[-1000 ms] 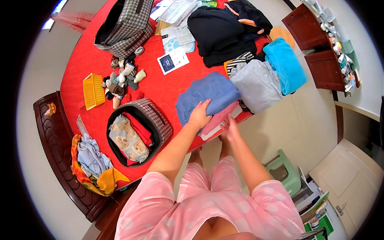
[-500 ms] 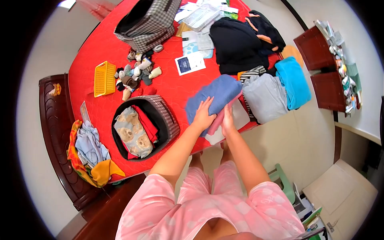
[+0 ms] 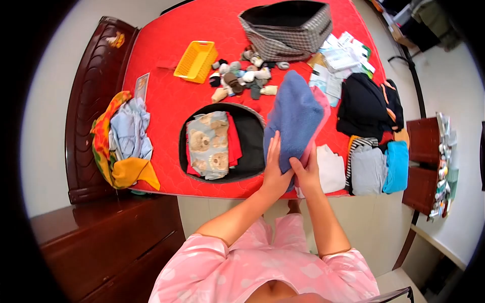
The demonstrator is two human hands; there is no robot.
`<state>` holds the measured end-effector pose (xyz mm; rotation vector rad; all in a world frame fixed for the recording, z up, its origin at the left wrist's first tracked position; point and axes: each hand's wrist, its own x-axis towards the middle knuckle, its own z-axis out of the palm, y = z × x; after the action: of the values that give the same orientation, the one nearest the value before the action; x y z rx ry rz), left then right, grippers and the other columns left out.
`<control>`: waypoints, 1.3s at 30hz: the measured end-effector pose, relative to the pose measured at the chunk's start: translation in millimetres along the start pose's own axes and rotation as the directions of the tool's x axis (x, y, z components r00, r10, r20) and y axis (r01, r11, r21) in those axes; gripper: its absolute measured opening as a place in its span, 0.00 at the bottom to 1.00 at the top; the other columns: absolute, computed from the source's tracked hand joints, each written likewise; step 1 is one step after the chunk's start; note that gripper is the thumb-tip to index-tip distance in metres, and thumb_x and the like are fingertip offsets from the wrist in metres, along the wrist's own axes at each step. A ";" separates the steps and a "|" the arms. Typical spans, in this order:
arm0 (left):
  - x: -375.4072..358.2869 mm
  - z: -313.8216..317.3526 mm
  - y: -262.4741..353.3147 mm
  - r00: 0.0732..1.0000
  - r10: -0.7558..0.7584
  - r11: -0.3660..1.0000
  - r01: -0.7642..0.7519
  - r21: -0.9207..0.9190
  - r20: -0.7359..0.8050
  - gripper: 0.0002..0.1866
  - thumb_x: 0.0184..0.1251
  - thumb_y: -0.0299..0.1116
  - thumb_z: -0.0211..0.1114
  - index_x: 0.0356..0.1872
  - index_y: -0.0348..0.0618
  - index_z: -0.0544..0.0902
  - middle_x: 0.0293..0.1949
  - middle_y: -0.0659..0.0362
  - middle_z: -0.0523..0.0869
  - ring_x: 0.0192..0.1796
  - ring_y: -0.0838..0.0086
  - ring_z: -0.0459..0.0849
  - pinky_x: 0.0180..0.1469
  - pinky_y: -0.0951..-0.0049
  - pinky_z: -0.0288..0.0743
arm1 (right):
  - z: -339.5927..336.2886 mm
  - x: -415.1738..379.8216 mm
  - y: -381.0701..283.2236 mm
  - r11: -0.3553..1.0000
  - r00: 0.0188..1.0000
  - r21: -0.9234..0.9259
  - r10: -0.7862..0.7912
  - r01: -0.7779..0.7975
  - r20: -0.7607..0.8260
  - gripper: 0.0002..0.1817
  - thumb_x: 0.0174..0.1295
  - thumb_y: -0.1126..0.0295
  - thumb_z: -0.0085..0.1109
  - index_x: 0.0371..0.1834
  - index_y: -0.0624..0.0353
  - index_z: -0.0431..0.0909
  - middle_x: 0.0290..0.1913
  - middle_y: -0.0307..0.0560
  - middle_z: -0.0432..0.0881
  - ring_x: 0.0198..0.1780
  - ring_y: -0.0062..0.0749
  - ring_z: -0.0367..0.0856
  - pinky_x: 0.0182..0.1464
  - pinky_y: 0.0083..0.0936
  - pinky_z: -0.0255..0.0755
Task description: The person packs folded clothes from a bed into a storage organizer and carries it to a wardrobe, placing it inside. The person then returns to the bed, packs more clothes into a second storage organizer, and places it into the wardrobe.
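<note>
A folded blue fleecy cloth (image 3: 292,118) and a folded pink cloth (image 3: 320,103) stand pressed together on edge, raised over the bed's front edge. My left hand (image 3: 277,169) grips the lower left side of this bundle. At the lower right, my right hand (image 3: 306,174) holds it with the thumb across the front. Just left of the bundle sits a round-cornered storage bin (image 3: 251,141) with a black lining. Inside it lie a folded bear-print cloth (image 3: 209,144) and red fabric (image 3: 234,144); the bin's right part shows bare lining.
On the red bed (image 3: 161,116) are a yellow basket (image 3: 196,61), a pile of socks (image 3: 242,78), a houndstooth bin (image 3: 285,38) and papers (image 3: 338,60). Rightward lie a white cloth (image 3: 331,169), grey (image 3: 368,169), turquoise (image 3: 396,166) and black clothes (image 3: 361,106). Rumpled clothes (image 3: 130,131) lie left.
The blue and pink cloths have been lifted and turned upright, uncovering more of the white cloth. My hands have come closer together at their lower end. The camera view has shifted left.
</note>
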<state>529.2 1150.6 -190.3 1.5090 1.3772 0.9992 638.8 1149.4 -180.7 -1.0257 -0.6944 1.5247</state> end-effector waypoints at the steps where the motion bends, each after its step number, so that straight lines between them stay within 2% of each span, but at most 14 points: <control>1: -2.8 -15.9 -3.9 0.999 -0.017 1.000 0.016 -0.022 -0.048 0.44 0.51 0.20 0.63 0.71 0.37 0.52 0.73 0.46 0.51 0.74 0.48 0.47 0.73 0.58 0.43 | 17.5 2.3 1.4 0.999 0.999 0.041 0.026 -0.028 0.040 0.40 0.58 0.77 0.59 0.72 0.62 0.48 0.66 0.49 0.62 0.67 0.34 0.61 0.67 0.31 0.57; 8: -26.4 -110.4 -56.4 0.941 -0.223 0.962 0.170 -0.215 -0.255 0.39 0.56 0.23 0.63 0.69 0.35 0.55 0.66 0.46 0.64 0.68 0.58 0.63 0.69 0.65 0.54 | 103.6 27.4 74.5 0.953 0.971 -0.303 0.042 0.032 0.235 0.44 0.54 0.66 0.65 0.71 0.65 0.51 0.69 0.55 0.58 0.70 0.40 0.57 0.69 0.30 0.51; 13: -24.3 -137.7 -92.3 0.868 -0.466 0.824 0.356 -0.440 -0.171 0.35 0.59 0.27 0.62 0.68 0.37 0.59 0.63 0.52 0.69 0.64 0.64 0.68 0.66 0.67 0.60 | 132.2 40.8 110.3 0.744 0.982 -0.668 0.096 0.036 0.160 0.40 0.58 0.63 0.61 0.71 0.62 0.53 0.67 0.57 0.63 0.68 0.41 0.62 0.67 0.31 0.56; 15: -19.8 -145.7 -125.4 0.825 -0.558 0.716 0.424 -0.554 -0.091 0.32 0.62 0.30 0.62 0.66 0.38 0.62 0.61 0.53 0.71 0.62 0.66 0.70 0.64 0.68 0.63 | 136.4 49.4 134.8 0.583 0.989 -0.810 0.069 0.065 0.128 0.40 0.58 0.56 0.60 0.70 0.64 0.55 0.65 0.64 0.65 0.66 0.51 0.65 0.66 0.36 0.57; 17: -17.0 -157.6 -163.7 0.771 -0.637 0.598 0.497 -0.628 0.004 0.28 0.64 0.35 0.61 0.63 0.39 0.65 0.58 0.55 0.74 0.59 0.67 0.73 0.62 0.67 0.66 | 145.0 55.2 156.6 0.537 0.985 -0.843 0.134 0.015 0.104 0.43 0.59 0.48 0.58 0.71 0.62 0.53 0.69 0.63 0.59 0.71 0.53 0.56 0.69 0.45 0.51; 21: -19.6 -196.0 -215.7 0.686 -0.721 0.435 0.557 -0.708 0.095 0.23 0.66 0.37 0.60 0.59 0.40 0.69 0.53 0.55 0.77 0.53 0.69 0.77 0.56 0.68 0.72 | 167.9 66.2 208.8 0.526 0.966 -0.850 0.230 -0.018 0.121 0.39 0.63 0.51 0.52 0.71 0.61 0.53 0.71 0.61 0.56 0.72 0.51 0.53 0.70 0.46 0.48; 26: -28.8 -245.4 -260.4 0.702 -0.707 0.608 0.538 -0.584 -0.090 0.32 0.59 0.38 0.69 0.61 0.38 0.65 0.54 0.54 0.77 0.53 0.70 0.77 0.55 0.69 0.72 | 183.7 55.4 280.4 0.671 0.912 -0.738 0.258 0.067 0.318 0.30 0.68 0.59 0.46 0.70 0.61 0.57 0.70 0.59 0.58 0.72 0.49 0.53 0.71 0.38 0.46; 28: -33.1 -252.3 -279.2 0.708 -0.666 0.734 0.564 -0.379 -0.236 0.35 0.56 0.38 0.71 0.61 0.38 0.65 0.54 0.53 0.76 0.54 0.69 0.76 0.56 0.69 0.71 | 187.1 52.5 296.3 0.714 0.892 -0.694 0.247 0.096 0.378 0.26 0.67 0.67 0.47 0.69 0.60 0.60 0.70 0.55 0.61 0.72 0.42 0.55 0.70 0.32 0.49; 31: -36.9 -257.1 -299.0 0.661 -0.675 0.736 0.637 -0.229 -0.328 0.40 0.49 0.37 0.75 0.62 0.36 0.63 0.56 0.50 0.76 0.55 0.65 0.76 0.58 0.68 0.70 | 181.2 69.5 286.7 0.783 0.745 -0.457 0.587 -0.422 0.317 0.25 0.64 0.73 0.51 0.66 0.61 0.64 0.68 0.51 0.65 0.70 0.35 0.60 0.69 0.29 0.54; 32: -36.9 -258.7 -299.8 0.640 -0.696 0.712 0.674 -0.198 -0.326 0.40 0.48 0.36 0.75 0.62 0.36 0.63 0.56 0.49 0.75 0.55 0.64 0.76 0.58 0.68 0.70 | 162.0 80.0 310.7 0.842 0.783 -0.361 0.519 -0.400 0.342 0.21 0.62 0.75 0.54 0.60 0.62 0.70 0.61 0.48 0.72 0.60 0.30 0.71 0.60 0.25 0.65; 33: -35.8 -260.6 -301.1 0.618 -0.715 0.687 0.707 -0.167 -0.325 0.41 0.48 0.35 0.74 0.62 0.35 0.62 0.56 0.49 0.75 0.56 0.63 0.76 0.58 0.68 0.70 | 154.5 89.7 304.3 0.773 0.811 -0.434 0.567 -0.463 0.145 0.20 0.60 0.75 0.56 0.57 0.62 0.72 0.55 0.47 0.75 0.54 0.30 0.73 0.55 0.25 0.68; 35: -34.7 -264.3 -308.4 0.621 -0.728 0.680 0.706 -0.196 -0.290 0.43 0.46 0.35 0.73 0.64 0.34 0.60 0.57 0.44 0.74 0.58 0.60 0.75 0.60 0.67 0.68 | 116.9 107.5 339.4 0.710 0.998 -0.701 0.046 -0.068 -0.050 0.17 0.52 0.75 0.64 0.46 0.60 0.76 0.40 0.47 0.75 0.37 0.31 0.73 0.43 0.25 0.71; 37: -39.0 -266.2 -321.2 0.612 -0.741 0.668 0.714 -0.210 -0.275 0.43 0.46 0.34 0.72 0.64 0.35 0.60 0.58 0.44 0.73 0.58 0.59 0.74 0.61 0.67 0.68 | 105.4 125.5 322.5 0.539 0.976 -0.827 -0.036 -0.162 -0.215 0.35 0.47 0.64 0.71 0.59 0.61 0.68 0.56 0.58 0.69 0.56 0.45 0.70 0.58 0.35 0.67; 39: -38.6 -268.5 -329.0 0.602 -0.749 0.658 0.724 -0.206 -0.278 0.40 0.48 0.31 0.69 0.64 0.37 0.60 0.57 0.48 0.75 0.57 0.62 0.75 0.60 0.67 0.68 | 92.4 137.4 333.0 0.564 0.936 -0.760 0.074 -0.323 -0.343 0.45 0.49 0.53 0.70 0.68 0.59 0.59 0.64 0.56 0.65 0.61 0.43 0.69 0.61 0.35 0.65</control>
<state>165.8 1144.5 -413.3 0.5608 1.9566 0.7528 402.3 1222.3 -458.3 -2.0449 -1.1500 1.1791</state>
